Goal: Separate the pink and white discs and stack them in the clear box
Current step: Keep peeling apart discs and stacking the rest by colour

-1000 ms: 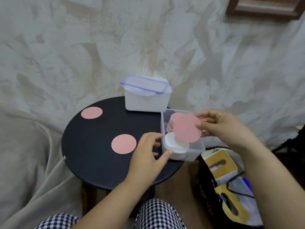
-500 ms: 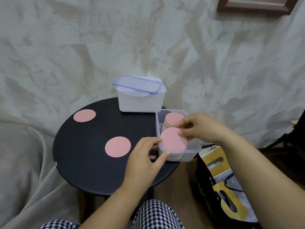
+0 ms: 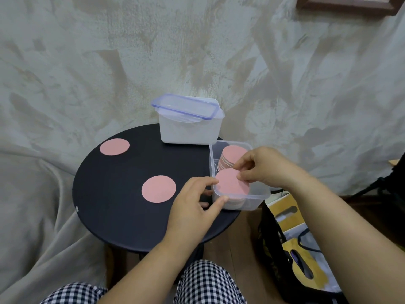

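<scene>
clear rectangular plastic box (image 3: 260, 195) overhangs round black table (image 3: 122, 194) on the right. left hand (image 3: 195, 202) grips its near corner, right hand (image 3: 260, 167) pinches flat round pink disc (image 3: 230, 183). Pressing down could tip it.

The right hand (image 3: 260, 170) covered part of the rear stack (image 3: 230, 155) in the clear box (image 3: 252, 195), and the pink disc (image 3: 229, 183) it pinched hid the pile (image 3: 235, 201) beneath, perhaps white. A wooden frame (image 3: 350, 5) was cut off at the top edge.
</scene>
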Action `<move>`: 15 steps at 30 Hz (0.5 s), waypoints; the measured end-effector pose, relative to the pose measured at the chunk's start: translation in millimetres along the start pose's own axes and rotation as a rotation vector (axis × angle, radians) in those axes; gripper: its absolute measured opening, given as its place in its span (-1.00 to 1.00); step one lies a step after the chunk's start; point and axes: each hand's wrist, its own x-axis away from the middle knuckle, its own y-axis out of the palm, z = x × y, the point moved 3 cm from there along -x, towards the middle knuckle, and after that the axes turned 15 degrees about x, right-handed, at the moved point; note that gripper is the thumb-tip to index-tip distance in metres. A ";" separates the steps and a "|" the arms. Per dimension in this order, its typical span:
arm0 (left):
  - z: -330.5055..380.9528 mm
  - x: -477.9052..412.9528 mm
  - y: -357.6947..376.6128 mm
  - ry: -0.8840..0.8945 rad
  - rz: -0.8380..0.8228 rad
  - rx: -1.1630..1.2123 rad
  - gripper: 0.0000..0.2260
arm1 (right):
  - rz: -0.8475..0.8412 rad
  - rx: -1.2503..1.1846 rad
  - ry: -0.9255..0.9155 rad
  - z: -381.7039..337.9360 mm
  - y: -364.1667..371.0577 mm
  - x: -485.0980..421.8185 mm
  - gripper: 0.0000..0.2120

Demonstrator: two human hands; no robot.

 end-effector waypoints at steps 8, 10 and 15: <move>0.5 0.6 -0.4 0.001 -0.004 -0.002 -0.71 | -0.016 0.024 0.009 0.2 0.3 0.1 -0.79; 0.5 0.7 -0.8 0.003 -0.002 0.000 -0.71 | -0.008 0.043 0.004 -1.0 0.3 0.2 -0.78; 0.4 0.6 -0.7 -0.005 -0.002 0.005 -0.70 | 0.027 0.168 -0.019 -4.6 -0.4 2.1 -0.78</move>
